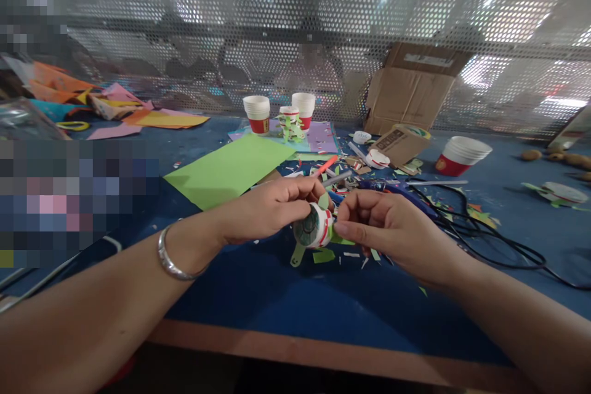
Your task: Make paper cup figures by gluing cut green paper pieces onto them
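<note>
My left hand [290, 203] is closed round a small craft made from a cut-down paper cup [314, 226], tilted so that a dark green patterned round face shows. Its rim is white and red. A light green paper strip with a small smiling face [297, 255] hangs below it, and another green piece [324, 201] sticks up on top. At the cup's right side, my right hand [369, 218] pinches a small green paper piece [335, 229] between thumb and forefinger. The fingers partly hide where that piece meets the cup.
A green sheet [231, 169] lies at left, with stacked paper cups [256, 116] behind. Right of my hands are a blue glue gun [401, 191], its black cable [498, 249], a cup stack [463, 156] and cardboard [406, 95]. Paper scraps [324, 256] litter the blue table [295, 308].
</note>
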A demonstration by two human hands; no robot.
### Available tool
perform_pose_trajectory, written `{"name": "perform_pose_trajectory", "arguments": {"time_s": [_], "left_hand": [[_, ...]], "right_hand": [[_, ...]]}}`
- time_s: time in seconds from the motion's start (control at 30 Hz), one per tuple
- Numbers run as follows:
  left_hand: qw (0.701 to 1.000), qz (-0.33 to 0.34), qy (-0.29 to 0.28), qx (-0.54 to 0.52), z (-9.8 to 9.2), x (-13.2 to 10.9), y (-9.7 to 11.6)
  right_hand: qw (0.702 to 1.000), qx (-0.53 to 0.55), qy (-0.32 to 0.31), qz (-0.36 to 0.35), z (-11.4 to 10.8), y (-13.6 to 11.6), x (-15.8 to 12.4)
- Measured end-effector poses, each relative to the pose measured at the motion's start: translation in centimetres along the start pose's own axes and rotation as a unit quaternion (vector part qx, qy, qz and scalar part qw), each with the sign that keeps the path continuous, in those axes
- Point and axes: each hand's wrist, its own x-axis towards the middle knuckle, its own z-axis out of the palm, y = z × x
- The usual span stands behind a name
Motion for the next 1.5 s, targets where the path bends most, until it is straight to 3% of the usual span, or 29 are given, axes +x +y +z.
{"name": "perform_pose_trajectory", "arguments": {"time_s": [0.6,1.23,1.5], "left_hand": [[0.999,-0.024,-0.012,0.027,0.1,0.0,0.0],[0.999,-0.044,-0.003,-0.028,0.2,0.0,-0.3],[0.995,-0.057,0.047,-0.062,-0.1,0.0,-0.6]], "right_hand": [[0.999,-0.029,-0.002,-0.015,0.1,0.9,0.2],[1.000,-0.022,-0.004,-0.016,0.0,0.9,0.3],[0.999,-0.035,0.013,0.004,-0.3,0.8,0.2]]}}
